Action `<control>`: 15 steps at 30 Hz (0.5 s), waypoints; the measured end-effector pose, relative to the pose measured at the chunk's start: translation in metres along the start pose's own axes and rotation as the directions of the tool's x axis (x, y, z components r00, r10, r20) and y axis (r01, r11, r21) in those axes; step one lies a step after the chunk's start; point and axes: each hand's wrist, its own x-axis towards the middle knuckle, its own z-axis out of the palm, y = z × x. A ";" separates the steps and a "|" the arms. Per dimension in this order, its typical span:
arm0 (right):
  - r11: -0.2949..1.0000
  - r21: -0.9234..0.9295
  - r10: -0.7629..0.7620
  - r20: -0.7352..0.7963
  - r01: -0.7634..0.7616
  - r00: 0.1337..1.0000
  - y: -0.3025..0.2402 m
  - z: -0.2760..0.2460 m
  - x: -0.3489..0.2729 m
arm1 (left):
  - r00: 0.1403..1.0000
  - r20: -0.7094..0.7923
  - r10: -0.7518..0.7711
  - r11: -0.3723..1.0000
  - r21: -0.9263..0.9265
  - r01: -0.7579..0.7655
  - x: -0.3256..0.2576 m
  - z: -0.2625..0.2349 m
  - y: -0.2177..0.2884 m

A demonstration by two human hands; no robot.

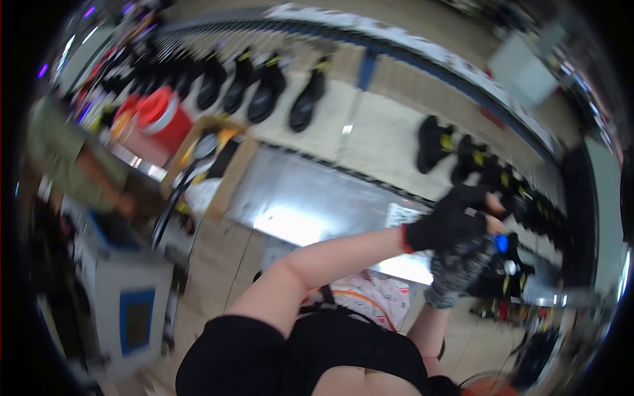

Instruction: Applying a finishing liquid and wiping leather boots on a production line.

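Note:
The picture is motion-blurred. My left hand [448, 223], in a black fingerless glove, reaches across to the right with its fingers curled, right by a row of black shoes with yellow marks [492, 177] on a long pale belt. What it grips, if anything, is blurred. Just below it, my right hand [460, 272], in a grey speckled glove, is closed around a small blue-tipped object [502, 243]. The two hands touch or nearly touch.
More black shoes [264, 89] line the belt at the upper left. A shiny metal table [310, 198] lies below it. An open cardboard box [205, 165], a red container [155, 115] and another person [72, 165] are at the left. A grey machine with a blue panel [132, 310] stands at the lower left.

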 end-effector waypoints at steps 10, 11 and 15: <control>0.173 -0.732 -0.484 0.519 0.659 0.704 -0.044 0.089 -0.016 | 0.980 0.153 -0.124 0.975 0.200 0.093 0.007 -0.006 0.008; 0.233 -0.726 -0.462 0.503 0.647 0.730 -0.040 0.085 -0.014 | 0.981 0.155 -0.113 0.967 0.245 0.072 0.007 -0.004 0.008; 0.441 -0.674 -0.438 0.415 0.593 0.798 -0.028 0.075 -0.008 | 0.987 0.133 -0.096 0.954 0.295 0.053 0.007 0.008 0.012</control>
